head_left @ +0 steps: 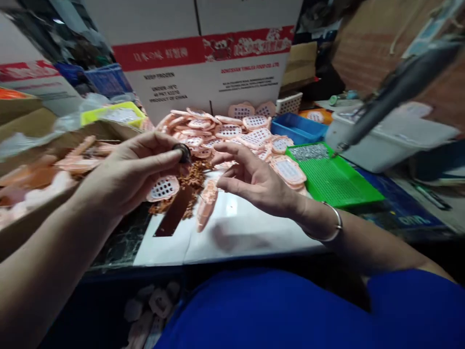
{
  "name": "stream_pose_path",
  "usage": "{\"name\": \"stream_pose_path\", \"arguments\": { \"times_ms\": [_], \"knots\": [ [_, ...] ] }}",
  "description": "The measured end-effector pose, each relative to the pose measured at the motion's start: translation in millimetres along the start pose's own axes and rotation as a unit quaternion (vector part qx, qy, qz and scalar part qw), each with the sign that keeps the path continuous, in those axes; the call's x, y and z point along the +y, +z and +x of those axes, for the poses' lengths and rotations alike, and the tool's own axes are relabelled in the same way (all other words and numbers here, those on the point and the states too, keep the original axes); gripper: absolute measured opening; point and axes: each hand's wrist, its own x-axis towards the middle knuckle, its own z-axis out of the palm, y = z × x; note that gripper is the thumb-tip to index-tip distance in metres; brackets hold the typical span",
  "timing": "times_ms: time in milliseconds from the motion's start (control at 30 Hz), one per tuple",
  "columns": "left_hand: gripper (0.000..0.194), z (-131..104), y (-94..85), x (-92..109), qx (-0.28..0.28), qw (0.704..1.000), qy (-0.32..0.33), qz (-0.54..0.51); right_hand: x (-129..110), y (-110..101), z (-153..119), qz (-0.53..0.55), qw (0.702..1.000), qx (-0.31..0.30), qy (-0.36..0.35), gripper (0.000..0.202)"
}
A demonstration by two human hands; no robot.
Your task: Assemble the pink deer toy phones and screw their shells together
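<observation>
A red-banded white cardboard carton [207, 72] stands toward the far edge of the worktop [119, 246], a white plastic tub [378, 151] toward the right.

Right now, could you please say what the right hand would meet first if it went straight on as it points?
The right hand would probably first meet the small dark rounded piece held by the left hand, though depth is unclear.

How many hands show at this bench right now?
2: the left hand, pinching a small dark piece; and the right hand, to its right, above the white board. The blurred background could hide others.
</observation>
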Motion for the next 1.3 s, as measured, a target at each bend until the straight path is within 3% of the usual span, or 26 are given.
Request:
{"name": "stream_pose_path", "arguments": {
  "times_ms": [133,267,367,433,500,567,633,700,833,933,1033,1133,1300],
  "knots": [
    [0.024,-6,48.5,-46,-0.122,0.986,-0.099,-0.053,10,-10,-35,-0.048,0.999,0.002,0.007,0.044],
    [0.023,-3,87.7,-80,-0.186,0.974,-0.119,-0.05,25,-26,-75,-0.163,0.985,0.05,-0.002,0.02],
    [0.024,-3,105.5,-98,-0.225,0.97,-0.078,0.037,35,-36,-101,-0.219,0.971,0.095,-0.001,0.01],
    [0.025,-10,111.5,-110,-0.198,0.97,0.014,0.14,41,-40,-116,-0.244,0.961,0.129,0.001,0.009],
    [0.034,-24,113.7,-123,-0.148,0.945,0.136,0.258,47,-43,-130,-0.291,0.943,0.161,0.003,0.014],
    [0.057,-39,113.2,-138,-0.131,0.896,0.224,0.361,51,-47,-143,-0.377,0.913,0.155,-0.022,0.018],
    [0.069,-53,111.0,-151,-0.12,0.856,0.25,0.437,55,-51,-153,-0.468,0.875,0.098,-0.072,0.018],
    [0.064,-60,107.6,-158,-0.104,0.838,0.255,0.472,55,-55,-161,-0.517,0.849,0.029,-0.103,0.022],
    [0.042,-62,99.5,-155,-0.125,0.839,0.269,0.455,49,-60,-171,-0.507,0.859,-0.034,-0.065,0.019],
    [0.047,-67,95.7,-152,-0.115,0.84,0.271,0.457,47,-59,-172,-0.48,0.877,-0.017,-0.025,0.022],
    [0.057,-77,93.6,-153,-0.068,0.81,0.287,0.506,49,-57,-170,-0.519,0.855,-0.006,-0.01,0.028],
    [0.045,-88,90.3,-155,-0.051,0.789,0.288,0.541,53,-57,-167,-0.548,0.836,-0.035,-0.008,0.029],
    [0.028,-97,83.7,-154,-0.063,0.814,0.251,0.521,56,-58,-161,-0.542,0.836,-0.082,0.003,0.033]
  ]
}}
